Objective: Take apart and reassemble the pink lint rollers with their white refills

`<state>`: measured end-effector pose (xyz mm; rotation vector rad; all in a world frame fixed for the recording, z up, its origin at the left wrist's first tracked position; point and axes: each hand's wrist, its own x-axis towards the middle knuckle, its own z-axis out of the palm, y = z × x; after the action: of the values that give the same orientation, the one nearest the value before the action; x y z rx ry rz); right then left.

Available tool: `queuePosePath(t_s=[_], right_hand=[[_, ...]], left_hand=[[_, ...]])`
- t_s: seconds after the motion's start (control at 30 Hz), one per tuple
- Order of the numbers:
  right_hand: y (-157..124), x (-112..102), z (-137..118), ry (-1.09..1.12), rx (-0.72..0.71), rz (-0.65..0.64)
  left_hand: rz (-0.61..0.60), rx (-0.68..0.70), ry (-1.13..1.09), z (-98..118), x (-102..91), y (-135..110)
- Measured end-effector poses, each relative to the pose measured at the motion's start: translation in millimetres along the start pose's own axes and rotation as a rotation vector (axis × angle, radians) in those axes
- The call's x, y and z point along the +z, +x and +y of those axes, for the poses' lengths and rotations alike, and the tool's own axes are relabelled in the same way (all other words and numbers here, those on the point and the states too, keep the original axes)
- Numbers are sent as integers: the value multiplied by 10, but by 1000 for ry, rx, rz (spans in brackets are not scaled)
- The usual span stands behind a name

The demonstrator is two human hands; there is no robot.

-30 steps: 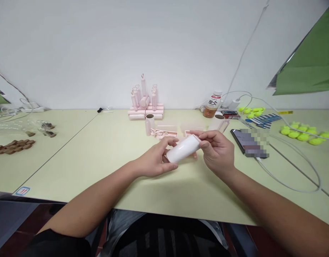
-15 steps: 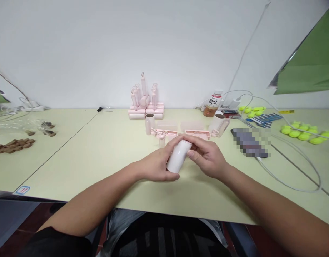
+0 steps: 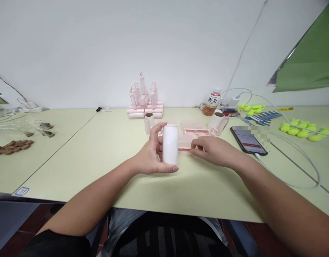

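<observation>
My left hand (image 3: 153, 153) is wrapped round a white lint roller roll (image 3: 170, 144), held nearly upright above the table. To its right, my right hand (image 3: 209, 148) has its thumb and fingers closed at the right end of a pink case (image 3: 184, 150) with a translucent lid. The roll partly covers that case's left side. Behind it lies another open pink case (image 3: 198, 132). A roll with a brown cardboard core (image 3: 149, 123) stands behind my left hand, and a similar roll (image 3: 216, 121) is at the right beside a clear pink tube.
Finished-looking pink cases (image 3: 145, 113) and upright pink tubes are stacked by the wall. At the right are a bottle (image 3: 212, 102), a phone (image 3: 248, 141) on a white cable, and yellow-green pieces (image 3: 300, 127). Brown pieces (image 3: 13, 146) lie at far left.
My right hand has left the white roll and moved right to a pink case, which now lies nearer to me. My left hand has turned the roll from tilted to nearly upright.
</observation>
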<state>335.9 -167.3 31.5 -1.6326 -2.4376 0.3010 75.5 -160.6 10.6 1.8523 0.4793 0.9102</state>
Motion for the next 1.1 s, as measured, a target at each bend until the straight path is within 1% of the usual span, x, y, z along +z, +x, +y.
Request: queuePosePath(t_s=[0.1,0.2,0.27,0.33,0.47,0.63,0.73,0.8,0.93,1.1], right_hand=[[-20,41,33,7,-10,-93],[-30,60,69,-8,23,-190],[-26,61,80,-44,44,-212],[-19,54,73,-65,33,-178],[-11,27,19,-39,11,-72],[12,30,-23,-15,-11,-5],[27,56,-42,32,-34,37],[32,73,-64,95,-35,45],[38,94,-109,237,-45,46],[39,96,-133,325,-60,159]], left_hand=[[-5,11,17,-6,7,0],[0,1,23,1,14,-1],[-2,-15,19,11,16,-4],[-14,-30,23,20,16,-6],[-35,-40,50,17,27,-4],[-53,-64,173,-11,78,7],[-74,-79,174,-23,121,8],[-79,-120,113,-31,143,9],[-53,-215,-90,-58,154,25],[-38,-258,-355,-105,130,69]])
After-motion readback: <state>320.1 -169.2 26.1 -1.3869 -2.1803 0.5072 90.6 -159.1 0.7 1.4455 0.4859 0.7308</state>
